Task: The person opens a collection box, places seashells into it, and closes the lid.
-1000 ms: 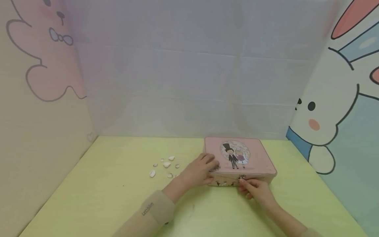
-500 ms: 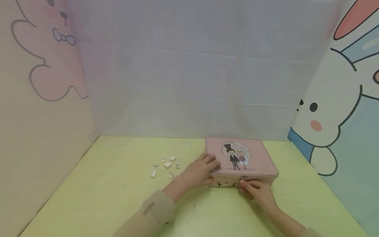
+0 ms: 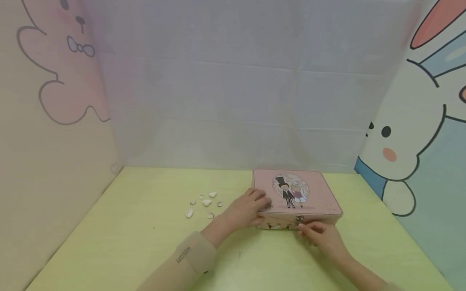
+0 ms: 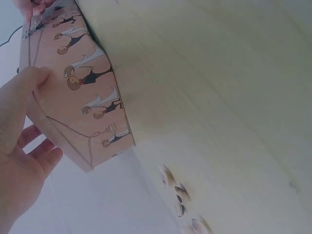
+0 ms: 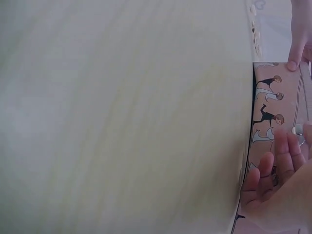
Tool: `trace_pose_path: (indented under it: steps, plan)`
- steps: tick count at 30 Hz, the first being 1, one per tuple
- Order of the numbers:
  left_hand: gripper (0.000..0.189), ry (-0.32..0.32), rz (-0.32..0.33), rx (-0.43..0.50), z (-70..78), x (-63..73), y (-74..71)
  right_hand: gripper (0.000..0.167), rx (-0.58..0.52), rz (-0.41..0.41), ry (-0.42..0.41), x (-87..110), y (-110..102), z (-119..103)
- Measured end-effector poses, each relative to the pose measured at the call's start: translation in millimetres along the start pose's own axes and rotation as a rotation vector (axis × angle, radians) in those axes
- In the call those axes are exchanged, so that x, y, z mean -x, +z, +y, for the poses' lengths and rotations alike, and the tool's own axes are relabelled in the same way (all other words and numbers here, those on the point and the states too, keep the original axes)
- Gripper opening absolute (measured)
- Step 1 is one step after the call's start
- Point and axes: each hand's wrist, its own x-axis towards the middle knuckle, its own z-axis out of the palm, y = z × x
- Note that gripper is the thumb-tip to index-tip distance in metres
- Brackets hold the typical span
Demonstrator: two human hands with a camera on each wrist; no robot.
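A pink tin box (image 3: 316, 194) with a cartoon couple on its lid lies closed on the yellow-green table. My left hand (image 3: 245, 210) holds its front left corner. In the left wrist view the thumb presses the box's front wall (image 4: 63, 107), and the other fingers bend around the lid's edge. At the middle of the front, my right hand (image 3: 324, 240) has its thumb and index finger at the small metal latch (image 3: 299, 219), seemingly pinching its lower part. The right wrist view shows the latch (image 5: 298, 130) partly covered by the fingers, the others loosely bent.
Several small white seashells (image 3: 206, 203) lie scattered left of the box, beside my left forearm. A pale wall (image 3: 204, 101) stands behind the table (image 3: 145, 242). Side panels carry a bear drawing and a rabbit drawing (image 3: 397, 141).
My right hand has shifted slightly down and right at the latch, and more of the latch shows. My left hand stays on the box corner. The head view has shifted slightly.
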Motion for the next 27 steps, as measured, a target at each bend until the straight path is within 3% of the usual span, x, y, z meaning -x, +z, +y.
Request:
trace_pose_path:
  steps: [12,22,27]
  plan:
    - [0.047,-0.008,0.005,0.010,-0.6,-0.3,0.9,0.033,0.184,0.019,-0.027,2.1,-30.4,11.9]
    - [0.045,-0.016,-0.018,0.024,-0.8,-3.1,-1.1,0.034,0.399,0.157,-0.195,0.5,-64.3,23.3]
    - [0.045,-0.014,-0.026,0.028,-0.5,-3.6,-2.7,0.036,0.470,0.184,-0.244,-5.3,-78.2,31.8]
